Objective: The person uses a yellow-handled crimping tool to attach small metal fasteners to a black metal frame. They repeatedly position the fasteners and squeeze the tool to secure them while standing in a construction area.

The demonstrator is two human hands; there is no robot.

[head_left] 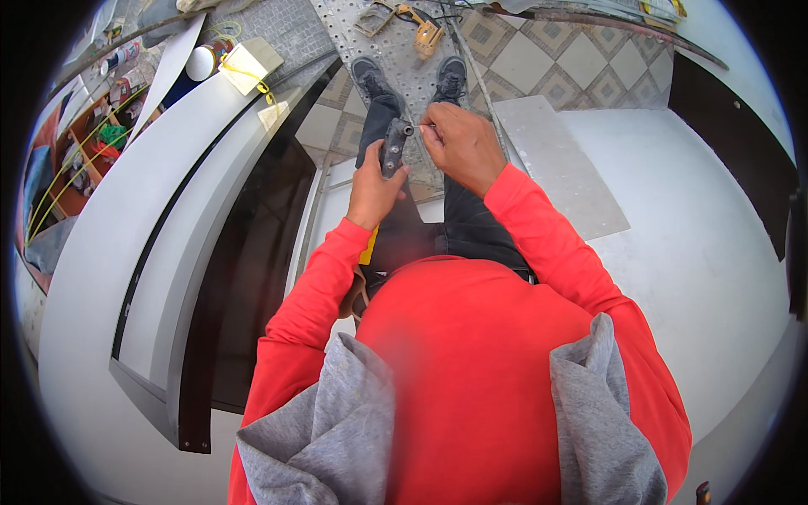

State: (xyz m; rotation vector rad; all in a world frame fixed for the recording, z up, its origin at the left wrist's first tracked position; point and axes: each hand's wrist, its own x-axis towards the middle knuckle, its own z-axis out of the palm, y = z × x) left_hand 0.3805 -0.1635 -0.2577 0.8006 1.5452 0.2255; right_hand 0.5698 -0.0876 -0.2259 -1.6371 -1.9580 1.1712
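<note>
In my left hand (373, 194) is a small dark grey block-like part (393, 148) with round metal fittings or screw heads along it; its exact kind does not show. The fingers wrap its lower end and the part stands roughly upright, above my legs. Close to its upper right side is my right hand (468, 145), fingers curled into a pinch. Whatever that pinch holds, if anything, is too small or hidden to make out. Both forearms are in red sleeves.
A yellow power tool (427, 39) and a yellow frame-like piece (374, 17) lie on the metal plate (343, 35) beyond my shoes. Left, a cream square box (244, 67) sits near a white panel (101, 244). A grey board (562, 168) lies right.
</note>
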